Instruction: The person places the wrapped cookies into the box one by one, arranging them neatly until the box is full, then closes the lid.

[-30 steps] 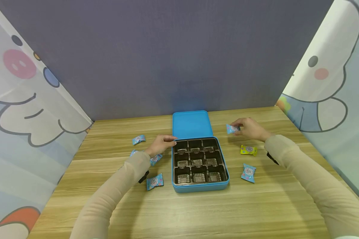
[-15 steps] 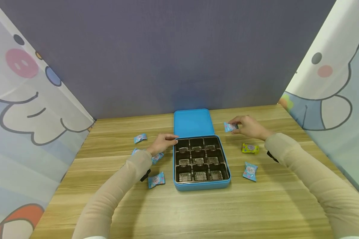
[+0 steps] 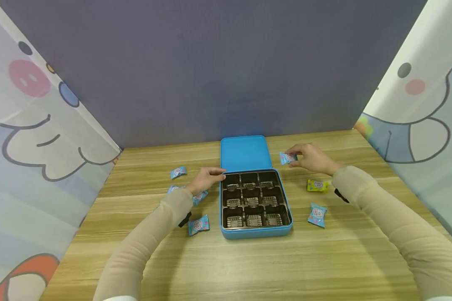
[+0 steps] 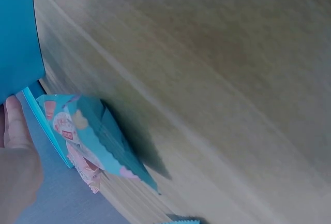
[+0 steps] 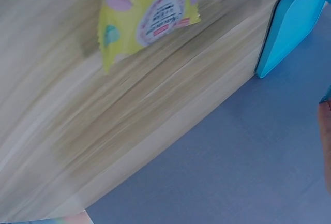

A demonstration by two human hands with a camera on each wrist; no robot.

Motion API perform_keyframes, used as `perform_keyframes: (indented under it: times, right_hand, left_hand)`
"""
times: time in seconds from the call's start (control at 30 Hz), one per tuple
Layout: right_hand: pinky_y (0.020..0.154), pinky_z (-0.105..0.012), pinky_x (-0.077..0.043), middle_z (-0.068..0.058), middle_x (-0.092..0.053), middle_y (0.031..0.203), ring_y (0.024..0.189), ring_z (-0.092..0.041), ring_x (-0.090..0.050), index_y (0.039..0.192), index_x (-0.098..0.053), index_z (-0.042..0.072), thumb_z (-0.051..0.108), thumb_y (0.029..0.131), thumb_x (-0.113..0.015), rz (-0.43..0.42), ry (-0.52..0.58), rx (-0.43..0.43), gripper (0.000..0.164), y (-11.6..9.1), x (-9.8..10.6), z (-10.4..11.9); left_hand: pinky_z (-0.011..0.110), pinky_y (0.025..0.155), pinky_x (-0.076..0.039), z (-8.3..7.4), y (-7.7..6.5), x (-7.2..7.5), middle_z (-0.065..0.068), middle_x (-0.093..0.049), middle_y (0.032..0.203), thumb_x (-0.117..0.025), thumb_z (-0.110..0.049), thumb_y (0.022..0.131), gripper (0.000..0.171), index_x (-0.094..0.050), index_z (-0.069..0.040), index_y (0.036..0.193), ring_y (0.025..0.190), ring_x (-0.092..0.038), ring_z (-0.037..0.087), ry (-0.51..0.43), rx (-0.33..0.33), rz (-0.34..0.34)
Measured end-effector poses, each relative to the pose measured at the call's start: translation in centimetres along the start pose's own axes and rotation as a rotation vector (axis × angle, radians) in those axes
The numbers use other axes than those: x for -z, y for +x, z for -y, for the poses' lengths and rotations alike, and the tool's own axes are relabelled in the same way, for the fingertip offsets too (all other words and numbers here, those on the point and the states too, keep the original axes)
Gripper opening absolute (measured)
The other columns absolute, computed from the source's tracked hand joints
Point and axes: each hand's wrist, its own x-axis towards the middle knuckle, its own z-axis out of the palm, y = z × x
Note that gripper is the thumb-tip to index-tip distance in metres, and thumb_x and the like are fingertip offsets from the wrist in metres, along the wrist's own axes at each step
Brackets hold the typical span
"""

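Taking the blue tin (image 3: pixel 257 234) as my clock's centre, I am seeing a cartoon-printed panel (image 3: pixel 26 138) standing far out between nine and ten, beside the tabletop (image 3: pixel 218 267). The left sleeve (image 3: pixel 150 234), pale, is reaching in from eight o'clock. The outer blue packet (image 3: pixel 178 172) is lying near ten o'clock; the half-hidden blue packet (image 3: pixel 175 188) is peeking out at nine, beyond the forearm; the lower blue packet (image 3: pixel 198 225) is sitting between eight and nine; the inner blue packet (image 3: pixel 201 197) is lying at nine, partly covered by the wrist.

My left grip (image 3: pixel 205 179) is touching the tin's rim at the ten-to-eleven corner, its fingers stretching out fairly straight. The tin is carrying a dark tray (image 3: pixel 261 200) with nine compartments showing their ribbed floors, and its lid (image 3: pixel 245 154) is lying back at twelve, in front of a grey partition (image 3: pixel 233 71).

At one o'clock, just beside the lid, my right grip (image 3: pixel 312 159) is pinching the held blue packet (image 3: pixel 286 158) between thumb and fingers. A yellow packet (image 3: pixel 317 186) is lying between two and three, the last blue packet (image 3: pixel 317 215) just past three, and the right sleeve (image 3: pixel 391 234) is coming in from four.
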Motion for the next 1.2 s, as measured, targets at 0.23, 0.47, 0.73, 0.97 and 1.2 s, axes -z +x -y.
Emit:
perform_keyframes:
  times: [0.23, 0.47, 0.73, 0.97, 1.2]
  right_hand:
    - [0.090, -0.048, -0.046, -0.016, -0.061, 0.114, 0.104, -0.030, -0.057, 0.117, -0.061, 0.003, 0.023, 0.079, -0.072, -0.005, 0.006, 0.008, 0.044, 0.1, -0.1, 0.8]
    - [0.094, -0.049, -0.044, -0.012, -0.063, 0.111, 0.103, -0.029, -0.058, 0.115, -0.062, 0.005, 0.016, 0.078, -0.073, -0.023, 0.031, 0.026, 0.041, 0.6, -0.6, 1.8]
    - [0.093, -0.047, -0.045, -0.007, -0.064, 0.107, 0.100, -0.023, -0.058, 0.116, -0.062, 0.008, 0.023, 0.078, -0.073, 0.012, 0.029, 0.074, 0.042, 0.3, -0.6, 2.5]
    - [0.088, -0.046, -0.047, -0.005, -0.065, 0.101, 0.093, -0.021, -0.059, 0.114, -0.064, 0.008, 0.019, 0.077, -0.074, -0.020, 0.009, 0.116, 0.040, 0.1, -0.8, 3.0]
    - [0.089, -0.047, -0.047, -0.006, -0.065, 0.104, 0.097, -0.023, -0.060, 0.115, -0.063, 0.007, 0.017, 0.077, -0.074, -0.017, 0.016, 0.129, 0.040, 0.3, -1.3, 3.6]
  left_hand:
    - [0.043, 0.091, -0.045, -0.7, -0.5, -0.1, 0.010, -0.044, 0.139, -0.054, -0.021, 0.093, 0.037, -0.055, -0.009, 0.128, 0.112, -0.050, 0.031, 0.010, 0.000, -0.014]
    - [0.042, 0.101, -0.042, 0.6, 0.3, 0.2, 0.005, -0.044, 0.139, -0.057, -0.025, 0.091, 0.037, -0.057, -0.013, 0.126, 0.125, -0.045, 0.025, 0.023, -0.009, -0.049]
    - [0.042, 0.099, -0.043, 0.5, 0.3, -0.2, 0.006, -0.043, 0.140, -0.057, -0.025, 0.092, 0.037, -0.056, -0.013, 0.127, 0.125, -0.044, 0.026, 0.031, -0.022, -0.043]
    - [0.041, 0.100, -0.042, 0.7, 0.8, -0.4, 0.006, -0.045, 0.138, -0.057, -0.024, 0.092, 0.039, -0.055, -0.010, 0.128, 0.123, -0.046, 0.026, 0.014, -0.043, -0.043]
    - [0.041, 0.100, -0.042, -0.7, -0.4, -0.2, 0.012, -0.045, 0.138, -0.055, -0.018, 0.092, 0.039, -0.053, -0.003, 0.129, 0.124, -0.045, 0.030, -0.008, -0.037, -0.019]
